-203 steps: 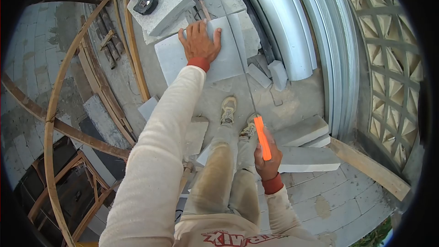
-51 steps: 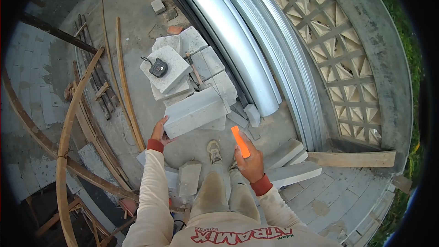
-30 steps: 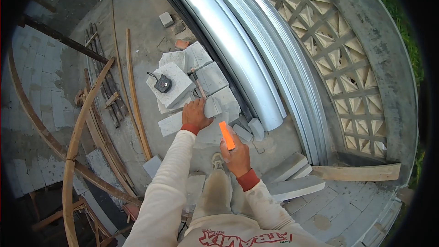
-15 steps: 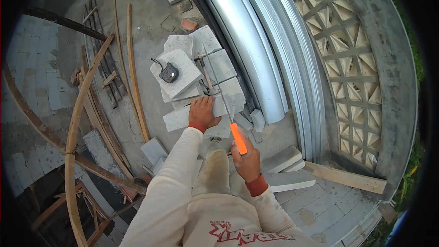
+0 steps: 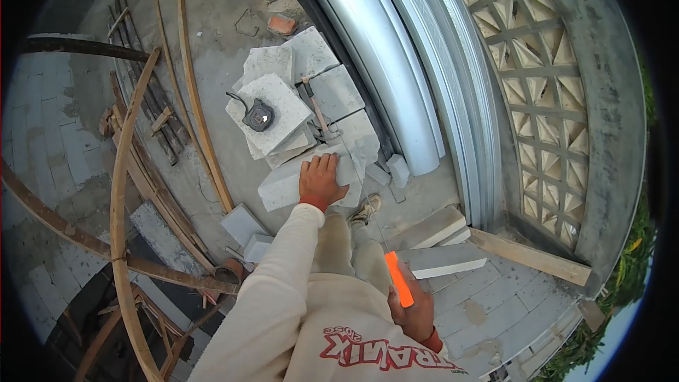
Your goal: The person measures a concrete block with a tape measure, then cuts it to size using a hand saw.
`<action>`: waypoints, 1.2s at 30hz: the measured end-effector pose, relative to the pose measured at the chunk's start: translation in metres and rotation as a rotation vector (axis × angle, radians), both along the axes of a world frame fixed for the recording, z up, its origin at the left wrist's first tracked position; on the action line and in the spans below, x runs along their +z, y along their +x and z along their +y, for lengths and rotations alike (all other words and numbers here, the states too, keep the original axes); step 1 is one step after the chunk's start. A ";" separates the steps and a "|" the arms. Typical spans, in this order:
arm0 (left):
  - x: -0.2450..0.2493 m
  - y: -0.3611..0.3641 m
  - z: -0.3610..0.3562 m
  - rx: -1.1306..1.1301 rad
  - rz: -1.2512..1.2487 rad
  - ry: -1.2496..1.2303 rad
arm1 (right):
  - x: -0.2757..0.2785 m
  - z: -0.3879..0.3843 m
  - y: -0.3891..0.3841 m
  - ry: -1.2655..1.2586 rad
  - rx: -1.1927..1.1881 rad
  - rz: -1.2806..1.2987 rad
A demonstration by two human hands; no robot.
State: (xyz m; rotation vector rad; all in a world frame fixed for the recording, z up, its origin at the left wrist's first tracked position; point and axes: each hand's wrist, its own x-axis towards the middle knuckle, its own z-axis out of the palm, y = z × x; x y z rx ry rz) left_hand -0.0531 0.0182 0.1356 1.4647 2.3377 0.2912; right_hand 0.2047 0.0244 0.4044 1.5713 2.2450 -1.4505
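Note:
My right hand (image 5: 414,308) is closed around the orange handle (image 5: 399,279) of a handsaw, low at the right beside my shirt. The saw's thin blade (image 5: 366,194), nearly edge-on, runs up and left to the end of a pale lightweight block (image 5: 279,185). My left hand (image 5: 324,180) grips that block from above, fingers over its top and thumb out to the right. Just beyond lies a hammer (image 5: 320,107) on more blocks. A black tape measure (image 5: 259,114) rests on a stack of pale slabs (image 5: 279,138) to the left.
Long silvery metal sheets (image 5: 396,64) curve along the right, before a patterned block wall (image 5: 544,106). Cut blocks (image 5: 445,260) and a wooden plank (image 5: 530,258) lie at lower right. Timber strips (image 5: 194,99) and a curved wooden frame (image 5: 117,205) occupy the left. My shoe (image 5: 369,206) is near the block.
My right hand has drawn the saw back, down and to the right toward my body. My left hand stays on the block; the view has shifted slightly.

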 end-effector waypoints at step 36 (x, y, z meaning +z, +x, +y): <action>-0.004 0.001 0.005 -0.008 -0.008 -0.031 | 0.040 0.007 -0.001 -0.125 -0.074 -0.048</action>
